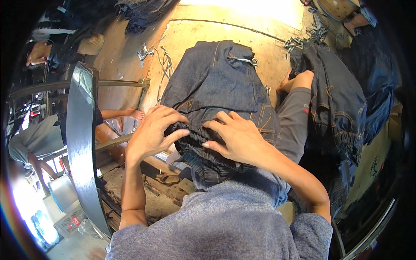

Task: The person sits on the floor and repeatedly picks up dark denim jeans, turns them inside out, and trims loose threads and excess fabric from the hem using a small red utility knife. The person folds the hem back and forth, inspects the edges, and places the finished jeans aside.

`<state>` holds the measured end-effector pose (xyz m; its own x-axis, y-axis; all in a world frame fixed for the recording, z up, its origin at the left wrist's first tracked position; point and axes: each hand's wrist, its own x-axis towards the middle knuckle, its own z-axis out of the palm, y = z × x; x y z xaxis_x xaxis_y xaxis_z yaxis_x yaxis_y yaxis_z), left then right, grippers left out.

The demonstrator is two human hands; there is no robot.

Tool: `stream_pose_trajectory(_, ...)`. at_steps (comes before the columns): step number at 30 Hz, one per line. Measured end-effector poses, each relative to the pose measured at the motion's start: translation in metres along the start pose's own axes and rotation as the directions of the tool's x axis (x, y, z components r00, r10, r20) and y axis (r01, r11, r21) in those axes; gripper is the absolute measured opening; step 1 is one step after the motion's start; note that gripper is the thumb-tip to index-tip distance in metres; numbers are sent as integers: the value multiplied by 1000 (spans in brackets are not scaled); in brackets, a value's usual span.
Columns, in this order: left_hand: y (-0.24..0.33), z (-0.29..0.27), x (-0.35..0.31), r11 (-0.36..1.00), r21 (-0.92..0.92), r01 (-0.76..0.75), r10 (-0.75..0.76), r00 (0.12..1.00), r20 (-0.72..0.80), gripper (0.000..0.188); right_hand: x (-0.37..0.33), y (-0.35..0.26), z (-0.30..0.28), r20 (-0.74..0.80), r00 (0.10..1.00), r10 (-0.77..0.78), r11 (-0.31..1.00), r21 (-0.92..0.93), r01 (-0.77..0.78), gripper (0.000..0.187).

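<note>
A pair of dark blue denim trousers [216,86] with orange stitching lies over my lap, its gathered elastic waistband [195,135] toward me. My left hand [157,129] grips the left part of that waistband, thumb below and fingers curled above. At the right part, my right hand [238,136] holds the same gathered edge between thumb and bent fingers. Both hands are closed on the cloth, with a short stretch of waistband between them. More dark gathered denim bunches beneath, against my grey shirt.
Dark denim garments [333,99] are heaped at my right, and another denim pile [145,13] sits at the far left. Fabric strips [164,60] lie on the wooden floor. A long dark board [82,143] stands at left, near a person in a grey shirt [37,134].
</note>
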<state>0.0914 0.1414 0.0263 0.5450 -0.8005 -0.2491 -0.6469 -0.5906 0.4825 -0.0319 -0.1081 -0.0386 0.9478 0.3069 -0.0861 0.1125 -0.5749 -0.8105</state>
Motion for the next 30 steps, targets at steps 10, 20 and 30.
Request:
stream_pose_trajectory(10,48,17,42,1000,14,28,-21,930,-366,37,-5,60,-24,60,984,169,849,497,-177,33)
stream_pose_trajectory(20,87,27,57,990,119,-73,96,974,-204,88,-33,85,-62,-166,916,365,769,608,-197,33)
stream_pose_trajectory(30,92,64,68,836,488,-251,338,936,-96,38,-32,68,-54,-225,914,338,857,474,-200,32)
